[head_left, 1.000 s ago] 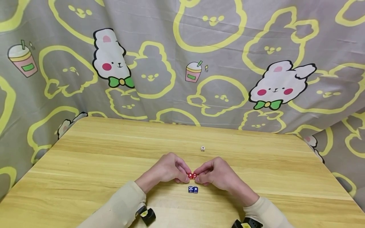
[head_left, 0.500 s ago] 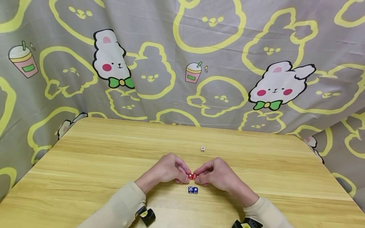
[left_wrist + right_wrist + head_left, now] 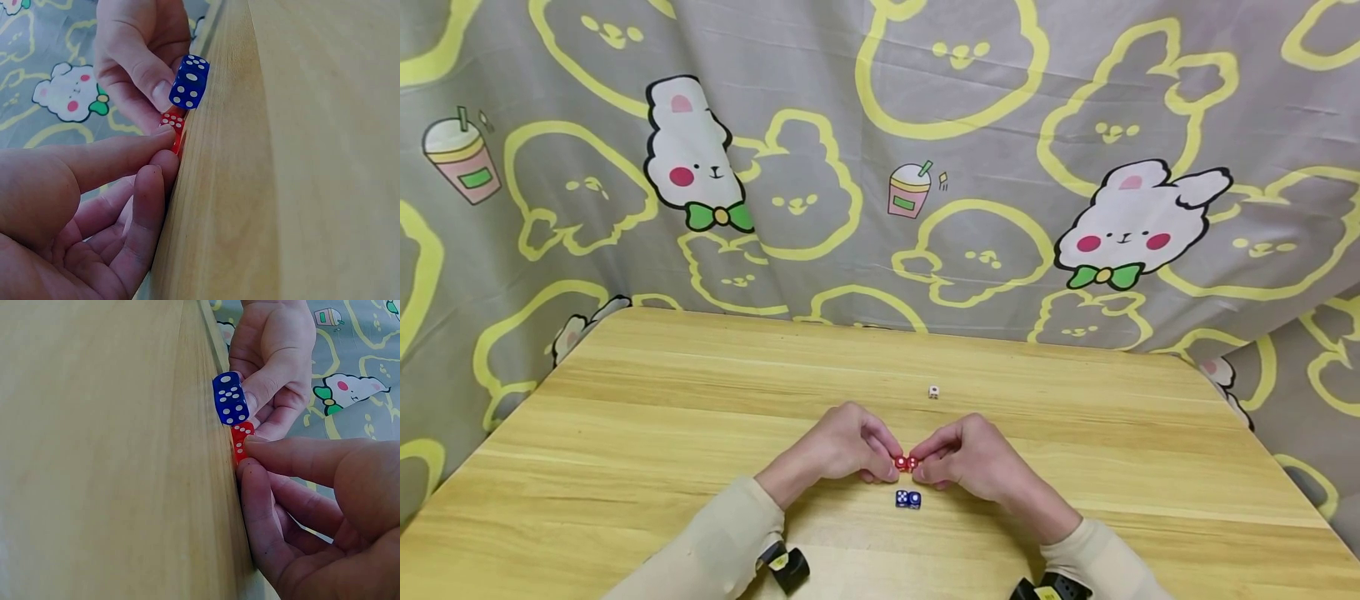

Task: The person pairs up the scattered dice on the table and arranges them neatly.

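Two red dice with white pips stand side by side between the hands in the head view. My left hand (image 3: pixel 850 446) pinches the left red die (image 3: pixel 900 462) between thumb and fingers. The right red die (image 3: pixel 912 463) is pinched the same way by my right hand (image 3: pixel 973 458). Just nearer to me, a pair of blue dice (image 3: pixel 907 499) sits side by side on the table. Both wrist views show the blue dice (image 3: pixel 189 82) close up, partly in front of the red die (image 3: pixel 241 439), whose lower part the fingertips cover.
A white die (image 3: pixel 933 392) lies on the wooden table (image 3: pixel 700 400) beyond the hands. Behind the table hangs a grey curtain (image 3: pixel 835 67) with yellow outlines and rabbit prints. Black devices (image 3: pixel 790 569) are strapped at both wrists.
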`<state>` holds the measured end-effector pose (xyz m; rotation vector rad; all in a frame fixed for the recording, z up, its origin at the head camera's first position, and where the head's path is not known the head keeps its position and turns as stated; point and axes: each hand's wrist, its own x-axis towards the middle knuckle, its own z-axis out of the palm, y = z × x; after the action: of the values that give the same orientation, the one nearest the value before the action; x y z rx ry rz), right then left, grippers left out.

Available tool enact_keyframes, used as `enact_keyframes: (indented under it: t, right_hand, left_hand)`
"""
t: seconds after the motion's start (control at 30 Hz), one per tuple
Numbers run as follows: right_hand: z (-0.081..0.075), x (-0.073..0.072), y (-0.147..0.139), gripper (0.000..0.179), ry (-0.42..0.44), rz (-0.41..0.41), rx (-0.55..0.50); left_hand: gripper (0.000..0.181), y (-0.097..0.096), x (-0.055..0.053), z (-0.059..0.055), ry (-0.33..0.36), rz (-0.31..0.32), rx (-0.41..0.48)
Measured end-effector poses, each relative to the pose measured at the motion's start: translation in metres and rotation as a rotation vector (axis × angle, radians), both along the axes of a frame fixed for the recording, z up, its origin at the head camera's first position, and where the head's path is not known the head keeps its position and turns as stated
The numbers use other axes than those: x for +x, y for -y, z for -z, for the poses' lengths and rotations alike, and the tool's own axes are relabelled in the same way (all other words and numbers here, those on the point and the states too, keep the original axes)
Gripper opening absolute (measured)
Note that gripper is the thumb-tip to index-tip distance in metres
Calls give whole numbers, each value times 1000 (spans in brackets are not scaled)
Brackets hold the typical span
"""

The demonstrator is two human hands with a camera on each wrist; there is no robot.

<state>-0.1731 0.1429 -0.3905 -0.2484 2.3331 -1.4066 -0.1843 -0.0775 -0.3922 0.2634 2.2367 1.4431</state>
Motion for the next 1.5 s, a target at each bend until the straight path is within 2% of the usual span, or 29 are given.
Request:
enact_keyframes:
  t: [0.43, 0.9, 1.2, 1.5]
  right_hand:
    - [0, 0, -2, 19, -10, 8, 7]
    - [1, 0, -1, 18, -7, -1, -12]
    - [1, 2, 1, 19, -14, 2, -18]
    - [0, 2, 0, 17, -21, 4, -8]
  left_hand:
    - [17, -2, -2, 0, -7, 9, 3]
    - [18, 4, -3, 2, 27, 33, 64]
    - [16, 3, -5, -5, -66, -21, 34]
    - [21, -6, -20, -15, -149, -90, 12]
